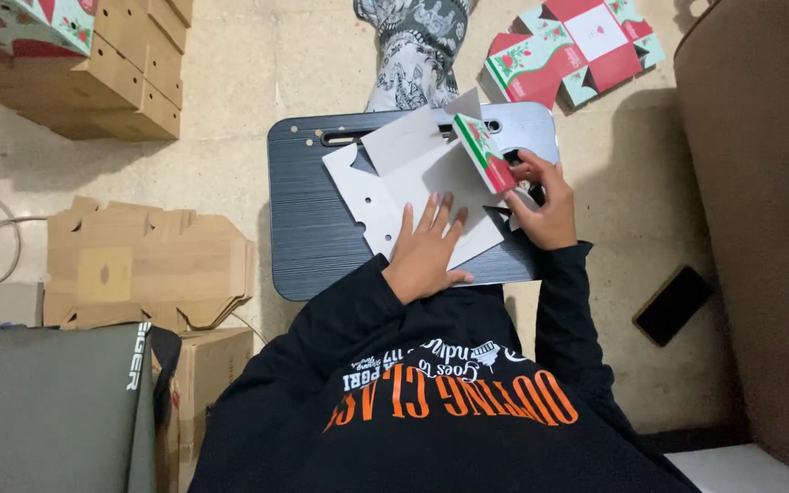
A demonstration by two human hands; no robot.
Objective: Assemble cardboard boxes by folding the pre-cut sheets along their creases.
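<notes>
A flat die-cut carton blank lies grey side up on a dark ribbed lap desk, roughly in the middle of that surface, with one narrow flap raised at its right edge so the printed red, green and white outer face shows. The left hand rests palm down on the near part of the sheet, fingers spread wide and flat, pinning it rather than gripping. The right hand is closed around the raised flap, thumb and fingertips pinching its lower end. The blank looks like thin paperboard: light, stiff across a panel but ready to bend along its scored creases, matte and slightly rough on the grey side, likely smoother on the printed side. It would probably slide on the desk if not pressed down, and its tabs and the small punched holes near the left edge look like the spots most apt to tear or crumple. The sensible places to hold seem to be the broad panels under a flat palm and the flaps close to their fold lines, not the thin tab tips. A second printed blank lies opened flat on the pale concrete floor beyond the desk, stacked brown corrugated cartons sit to the upper left, and a dark phone rests on the floor to the right.
</notes>
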